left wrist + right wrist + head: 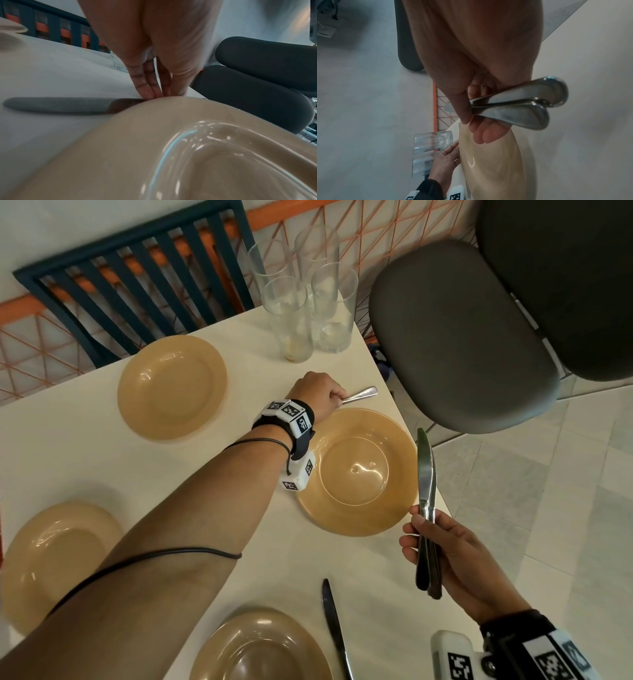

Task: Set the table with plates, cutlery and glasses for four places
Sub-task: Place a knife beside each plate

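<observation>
Four tan plates on a white table (85, 460): near left plate (58, 563), far left plate (171, 386), near plate (260, 648) with one knife (334, 625) already lying just right of it, and right plate (356, 470). Four glasses (301, 292) stand clustered, undistributed, at the far edge. Step in hand, as judged: laying cutlery, here a second knife (56, 106) along the far side of the right plate. The left hand (317, 395) rests on it, fingers (145, 83) straight and together, tips pressing near the handle. The right hand (445, 549), near right, is clamped on two spare knives (425, 501), blades up. Next move, probably: lift the left hand away, then pass a spare knife to a left-side plate.
</observation>
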Demonstrator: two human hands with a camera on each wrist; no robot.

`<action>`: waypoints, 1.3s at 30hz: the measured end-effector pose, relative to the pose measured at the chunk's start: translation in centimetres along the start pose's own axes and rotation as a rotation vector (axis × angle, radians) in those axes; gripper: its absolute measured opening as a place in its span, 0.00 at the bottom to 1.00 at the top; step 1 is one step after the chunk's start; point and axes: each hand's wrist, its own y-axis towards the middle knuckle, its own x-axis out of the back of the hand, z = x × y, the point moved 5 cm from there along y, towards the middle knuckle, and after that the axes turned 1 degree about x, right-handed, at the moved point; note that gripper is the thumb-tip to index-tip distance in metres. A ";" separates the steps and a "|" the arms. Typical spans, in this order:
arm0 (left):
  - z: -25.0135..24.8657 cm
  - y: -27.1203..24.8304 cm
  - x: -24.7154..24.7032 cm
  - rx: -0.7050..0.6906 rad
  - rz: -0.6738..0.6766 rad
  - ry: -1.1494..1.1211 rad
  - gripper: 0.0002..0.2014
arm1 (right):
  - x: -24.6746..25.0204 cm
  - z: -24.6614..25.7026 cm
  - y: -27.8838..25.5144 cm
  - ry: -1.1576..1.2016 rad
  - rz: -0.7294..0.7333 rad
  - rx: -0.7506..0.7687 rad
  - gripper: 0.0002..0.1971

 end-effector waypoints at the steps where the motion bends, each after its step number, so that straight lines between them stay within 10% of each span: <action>1: -0.1 0.0 0.0 0.000 0.001 0.001 0.12 | 0.0 0.0 0.0 0.000 0.000 0.001 0.19; 22: 0.3 -2.5 3.2 -0.014 -0.163 -0.076 0.12 | -0.7 0.2 -0.2 -0.013 -0.013 0.014 0.12; 27: -0.9 -9.6 4.5 -0.071 -0.317 -0.257 0.09 | -2.0 -0.1 -0.6 -0.023 -0.007 -0.009 0.12; 39: -3.2 -31.4 -2.7 0.233 -0.083 -0.655 0.13 | -9.1 -3.2 -3.8 -0.124 0.167 0.023 0.13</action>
